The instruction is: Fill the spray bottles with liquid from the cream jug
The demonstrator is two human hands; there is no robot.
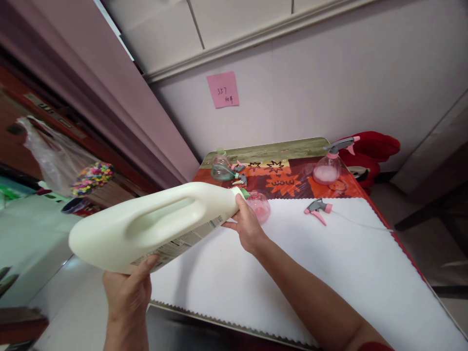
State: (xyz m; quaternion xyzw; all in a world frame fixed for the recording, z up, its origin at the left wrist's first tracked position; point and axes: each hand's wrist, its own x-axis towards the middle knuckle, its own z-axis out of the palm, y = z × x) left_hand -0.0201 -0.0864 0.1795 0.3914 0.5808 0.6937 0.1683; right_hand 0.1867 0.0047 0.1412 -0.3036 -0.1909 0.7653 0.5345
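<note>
A big white jug (153, 224) with a moulded handle lies tipped on its side in the air, its neck pointing right. My left hand (127, 292) grips its base from below. My right hand (246, 224) is wrapped round the jug's neck, right beside a small round pink bottle (260, 205) standing on the white cloth (329, 273). The jug's mouth sits against the pink bottle's opening; whether liquid flows is not visible.
A loose grey-and-pink spray head (317, 208) with a thin tube lies on the cloth. A pink spray bottle (329, 165) stands at the back right, greenish bottles (223, 168) at the back left. A pink note (223, 89) hangs on the wall. A red soft item (373, 148) lies beyond the table.
</note>
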